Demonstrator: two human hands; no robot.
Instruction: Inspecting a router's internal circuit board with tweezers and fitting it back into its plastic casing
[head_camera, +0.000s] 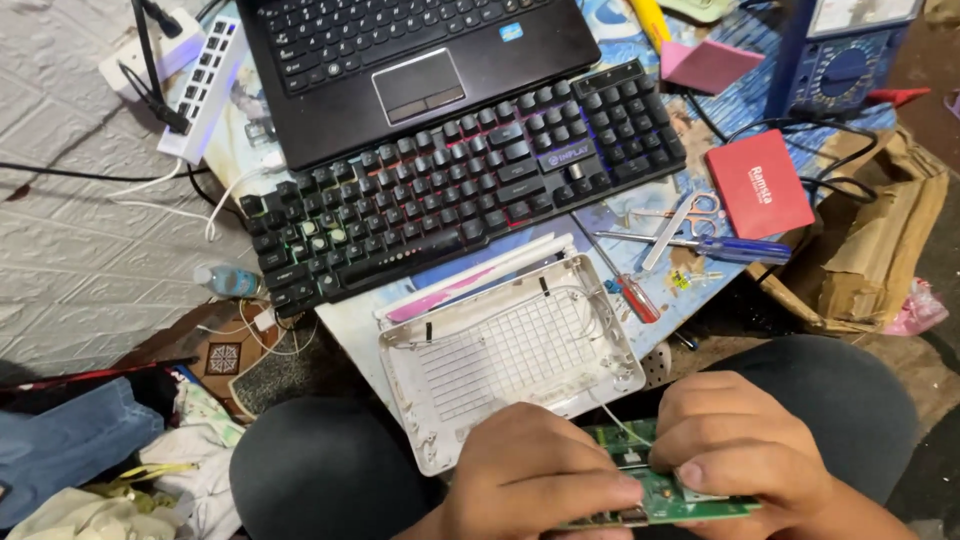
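- Green circuit board (668, 492), thin and flat, sits at the near edge of the scene, over the person's lap and just near of the white plastic casing (510, 355).
- Left hand (535, 475) is closed on the board's left end, fingers curled over its top face and thumb along the near edge.
- Right hand (745, 455) is clamped on the right end, the thumb pressed flat on the upper face.
- A thin white wire (618, 420) runs from the board up toward the casing, so the two look tethered.
- The board is likely light and stiff but fragile: it would crack or shed parts if flexed, and the wire joint may tear under a pull.
- Safest hold is probably by the bare edges and corners, off the components and solder.
- The casing, open side up with a gridded floor, rests partly on the knees and partly on the low table (640, 215).
- Farther off lie a black keyboard (460, 180), a laptop (410, 60), scissors (690, 220) and a blue-handled screwdriver (735, 248).
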